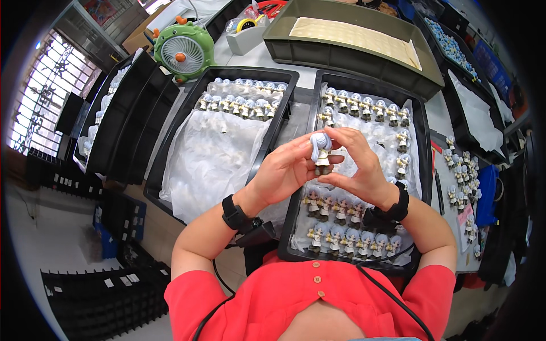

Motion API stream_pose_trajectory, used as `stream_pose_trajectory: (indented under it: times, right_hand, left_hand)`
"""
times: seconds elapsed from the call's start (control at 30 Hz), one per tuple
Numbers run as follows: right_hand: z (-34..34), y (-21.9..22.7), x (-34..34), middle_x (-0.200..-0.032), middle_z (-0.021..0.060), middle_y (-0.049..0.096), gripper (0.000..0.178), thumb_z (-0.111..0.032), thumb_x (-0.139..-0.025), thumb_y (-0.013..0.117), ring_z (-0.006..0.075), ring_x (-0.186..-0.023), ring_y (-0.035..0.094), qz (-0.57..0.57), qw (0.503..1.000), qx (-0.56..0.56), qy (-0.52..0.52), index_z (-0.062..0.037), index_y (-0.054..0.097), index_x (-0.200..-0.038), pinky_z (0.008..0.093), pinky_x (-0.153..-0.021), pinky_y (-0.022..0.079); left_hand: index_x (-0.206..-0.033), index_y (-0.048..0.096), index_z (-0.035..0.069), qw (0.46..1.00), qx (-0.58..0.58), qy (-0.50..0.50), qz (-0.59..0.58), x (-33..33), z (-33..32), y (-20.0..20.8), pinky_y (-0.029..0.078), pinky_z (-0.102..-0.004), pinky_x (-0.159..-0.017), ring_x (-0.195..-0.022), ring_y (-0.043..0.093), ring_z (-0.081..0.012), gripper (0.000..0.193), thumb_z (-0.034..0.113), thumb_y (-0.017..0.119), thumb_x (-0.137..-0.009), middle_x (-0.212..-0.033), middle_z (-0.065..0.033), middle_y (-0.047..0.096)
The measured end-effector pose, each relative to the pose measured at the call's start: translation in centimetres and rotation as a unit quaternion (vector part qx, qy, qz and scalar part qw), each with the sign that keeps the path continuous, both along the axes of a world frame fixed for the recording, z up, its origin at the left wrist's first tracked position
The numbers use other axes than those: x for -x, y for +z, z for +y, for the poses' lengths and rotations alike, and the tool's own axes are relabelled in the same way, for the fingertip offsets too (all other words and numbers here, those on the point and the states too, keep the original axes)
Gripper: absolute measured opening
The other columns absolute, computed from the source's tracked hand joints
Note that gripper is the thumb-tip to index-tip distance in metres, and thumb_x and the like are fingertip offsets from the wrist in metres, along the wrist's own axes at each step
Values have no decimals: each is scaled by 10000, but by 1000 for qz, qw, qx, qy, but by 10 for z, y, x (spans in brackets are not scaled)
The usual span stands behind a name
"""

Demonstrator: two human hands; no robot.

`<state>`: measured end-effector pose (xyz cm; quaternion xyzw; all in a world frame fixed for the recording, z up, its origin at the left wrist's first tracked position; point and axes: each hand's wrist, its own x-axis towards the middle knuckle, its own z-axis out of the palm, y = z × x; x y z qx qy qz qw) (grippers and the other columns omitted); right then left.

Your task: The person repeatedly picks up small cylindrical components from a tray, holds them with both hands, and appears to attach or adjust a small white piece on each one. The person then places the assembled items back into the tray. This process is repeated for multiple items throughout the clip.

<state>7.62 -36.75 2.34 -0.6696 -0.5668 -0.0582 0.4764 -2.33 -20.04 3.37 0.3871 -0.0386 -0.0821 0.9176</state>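
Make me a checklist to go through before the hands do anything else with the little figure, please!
1. Little figure held: ok, the left hand has its fingers on it.
2. Right hand gripping it too: cannot tell; it curves close around the figure.
3. Figure upright: ok, hair up, boots down.
4. Its face in view: not ok, mostly hair shows.
5. Whole right tray visible: not ok, the hands and right arm cover parts.
6. What lies under the white sheet in the left tray: cannot tell.

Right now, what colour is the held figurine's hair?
The figurine's hair is pale lavender-blue, clearest in the head view.
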Motion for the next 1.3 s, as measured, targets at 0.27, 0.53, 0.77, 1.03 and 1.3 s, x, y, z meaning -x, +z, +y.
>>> stream_pose_trajectory:
  times: [0.27, 0.53, 0.77, 1.03, 1.3]
  right_hand:
    - [-2, -1, 1, -1133, 120, 570, 763, -156, -591, 822, 286, -1060, 530, 31, 999, 36, -7, -53, 493, -1271, 367, -938, 410]
    - [-2, 6, -4, -1136, 111, 596, 430, -103, -740, 720, 247, -1074, 546, 69, 996, 43, -29, -40, 583, -1143, 335, -932, 411]
    - [-2, 9, -3, -1053, 118, 633, 313, -61, -761, 686, 245, -983, 602, 73, 996, 54, -15, -32, 621, -1065, 323, -863, 456]
    - [-2, 4, -8, -998, 112, 651, 292, -41, -768, 670, 229, -943, 620, 71, 995, 62, -15, -31, 625, -1056, 311, -832, 468]
    - [-8, 10, -23, -929, 85, 672, 313, -59, -790, 654, 181, -887, 637, 104, 991, 50, -63, -54, 622, -1101, 290, -818, 464]
  left_hand:
    - [-1339, 381, 46, 995, -87, 18, 37, 2, 3, 0, 490, -345, -874, -1040, 590, -240, 482, 301, 497, -947, -1219, -119, 531]
    - [-1235, 474, 59, 949, -207, 238, -23, 12, 51, 46, 523, -295, -734, -843, 631, -173, 374, 233, 566, -917, -979, -64, 600]
    - [-1050, 601, 9, 712, -665, 187, 130, 17, 137, 2, 474, -239, -528, -655, 593, -106, 354, 240, 707, -804, -785, -55, 609]
    - [-1015, 583, 4, 726, -658, 124, 153, 9, 122, -51, 427, -251, -467, -544, 526, -88, 303, 109, 687, -751, -662, -29, 566]
    - [-973, 585, -9, 698, -700, 86, 123, 12, 122, -47, 436, -283, -478, -530, 560, -121, 294, 92, 684, -715, -665, -71, 587]
